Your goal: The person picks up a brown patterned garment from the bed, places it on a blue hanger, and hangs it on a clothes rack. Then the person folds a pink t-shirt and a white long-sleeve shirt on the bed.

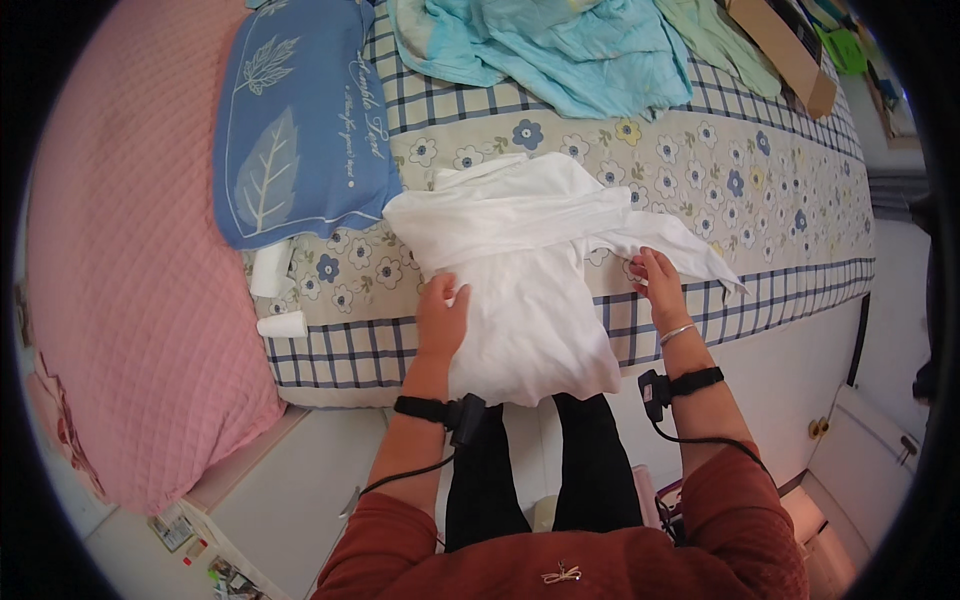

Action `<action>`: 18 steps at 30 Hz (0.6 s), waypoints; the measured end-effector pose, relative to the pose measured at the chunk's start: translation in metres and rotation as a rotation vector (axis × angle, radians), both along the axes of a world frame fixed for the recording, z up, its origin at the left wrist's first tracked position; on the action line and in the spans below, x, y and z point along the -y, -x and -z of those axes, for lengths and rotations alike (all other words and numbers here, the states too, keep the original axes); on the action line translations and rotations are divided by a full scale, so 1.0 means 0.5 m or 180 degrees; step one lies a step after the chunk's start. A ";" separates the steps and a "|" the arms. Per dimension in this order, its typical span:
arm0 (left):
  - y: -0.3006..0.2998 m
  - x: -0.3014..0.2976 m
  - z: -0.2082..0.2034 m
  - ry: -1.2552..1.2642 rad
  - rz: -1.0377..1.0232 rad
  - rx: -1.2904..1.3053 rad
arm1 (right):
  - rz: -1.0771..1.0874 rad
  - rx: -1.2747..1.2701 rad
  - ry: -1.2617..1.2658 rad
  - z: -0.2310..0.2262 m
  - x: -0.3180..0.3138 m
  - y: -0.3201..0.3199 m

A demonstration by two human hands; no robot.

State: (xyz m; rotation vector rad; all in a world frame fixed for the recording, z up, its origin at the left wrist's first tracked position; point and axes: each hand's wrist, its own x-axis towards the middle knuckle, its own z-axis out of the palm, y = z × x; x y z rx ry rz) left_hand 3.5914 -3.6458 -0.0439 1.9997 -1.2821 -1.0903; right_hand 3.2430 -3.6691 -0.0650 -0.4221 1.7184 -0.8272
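Note:
A white long-sleeved top [540,300] lies on the bed in front of me, its upper part folded across in layers. The lower part drapes over the near bed edge toward my legs. One sleeve [690,247] stretches out to the right and tapers to a cuff. At the left edge of the cloth is my left hand [441,312], its thumb apart from loosely bent fingers. My right hand [657,283] hovers by the underside of the sleeve, fingers curved with a gap between them. Neither hand visibly grips the fabric.
A blue pillow [300,130] and a pink quilted cover [130,240] are on the left. Two white rolled items [282,325] sit beside the pillow. A turquoise blanket [560,50] is heaped at the far side, near a cardboard box [780,50]. White cabinets [300,470] stand below the bed.

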 end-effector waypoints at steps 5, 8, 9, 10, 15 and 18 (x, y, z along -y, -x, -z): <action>-0.078 -0.003 0.077 0.0821 0.0474 0.1576 | 0.0206 0.0083 0.0131 0.020 0.042 -0.008; -0.075 0.020 0.089 0.1220 0.0600 0.1763 | 0.0345 -0.0418 0.0298 0.045 0.080 -0.019; -0.071 0.026 0.094 0.0897 0.0585 0.1723 | 0.0365 -0.0570 0.0328 0.054 0.095 -0.023; -0.068 0.031 0.100 0.0687 0.0536 0.1628 | 0.0377 -0.0707 0.0367 0.065 0.111 -0.029; -0.093 0.030 0.155 0.0139 0.0112 0.1278 | -0.0307 -0.1092 -0.0061 0.102 0.164 -0.048; -0.126 0.014 0.187 0.0328 -0.0109 0.1308 | -0.0087 -0.0717 0.0122 0.103 0.167 -0.038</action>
